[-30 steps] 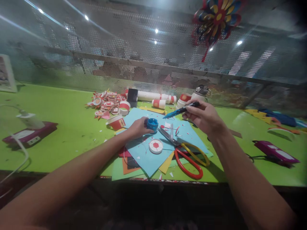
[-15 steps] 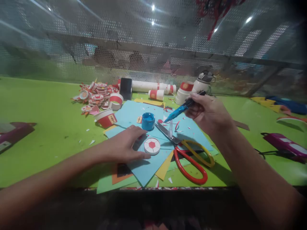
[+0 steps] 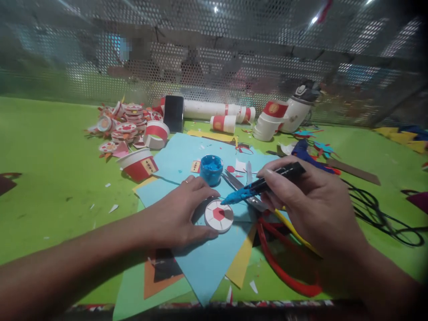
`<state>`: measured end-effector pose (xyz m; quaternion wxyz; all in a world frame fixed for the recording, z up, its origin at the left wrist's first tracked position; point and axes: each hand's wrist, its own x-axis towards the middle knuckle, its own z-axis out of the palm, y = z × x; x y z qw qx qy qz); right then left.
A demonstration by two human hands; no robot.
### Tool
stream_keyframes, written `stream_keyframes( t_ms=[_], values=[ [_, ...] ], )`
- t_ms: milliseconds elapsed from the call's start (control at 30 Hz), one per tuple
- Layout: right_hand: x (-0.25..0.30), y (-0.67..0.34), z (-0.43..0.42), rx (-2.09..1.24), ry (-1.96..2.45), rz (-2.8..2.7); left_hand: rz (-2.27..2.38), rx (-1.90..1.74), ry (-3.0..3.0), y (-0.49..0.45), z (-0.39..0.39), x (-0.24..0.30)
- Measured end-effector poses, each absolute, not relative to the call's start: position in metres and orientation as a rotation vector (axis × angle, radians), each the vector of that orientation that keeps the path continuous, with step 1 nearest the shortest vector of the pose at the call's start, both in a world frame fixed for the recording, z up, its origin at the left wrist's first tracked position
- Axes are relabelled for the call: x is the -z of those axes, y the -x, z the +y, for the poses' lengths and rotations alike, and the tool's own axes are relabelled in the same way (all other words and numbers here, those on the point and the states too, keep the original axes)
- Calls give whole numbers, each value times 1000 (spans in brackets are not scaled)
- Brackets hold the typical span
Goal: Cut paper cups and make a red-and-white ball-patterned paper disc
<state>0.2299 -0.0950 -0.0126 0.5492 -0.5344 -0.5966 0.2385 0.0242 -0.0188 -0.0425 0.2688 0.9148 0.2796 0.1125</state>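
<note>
A round white paper disc (image 3: 210,217), with a red hexagon and lines like a football's, lies on light blue paper (image 3: 207,263). The thumb and forefinger of my left hand (image 3: 180,214) rest against opposite edges of it. In my right hand (image 3: 310,200) is a black marker pen (image 3: 256,186), its lower end coated in thick blue paint. That blue tip hovers at the disc's upper edge; whether it touches I cannot tell. Just behind the disc stands a small open jar (image 3: 211,174) of blue paint. Scissors (image 3: 264,245) with red and yellow handles lie partly under my right hand.
Several decorated discs (image 3: 125,127) are heaped at the back left, near a cut paper cup (image 3: 137,165) and a black phone (image 3: 174,113). Stacked cups (image 3: 267,125) and a white bottle (image 3: 296,113) stand at the back right. A black cord (image 3: 384,218) lies on the right.
My right hand has brought the marker pen down and toward me, from above the scissors to the disc's edge. My left fingers have closed in on the disc. The view has moved closer.
</note>
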Motion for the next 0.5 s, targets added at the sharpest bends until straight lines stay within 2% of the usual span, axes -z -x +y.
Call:
stream_keyframes(
  t_ms=[167,500],
  values=[
    [10,-226,-95,-399,1338,-1532,684,-313,-2475,-25,-20,41],
    [12,-219,-102,-300,1317,-1603,790,-431,-2478,-33,-22,59]
  ],
)
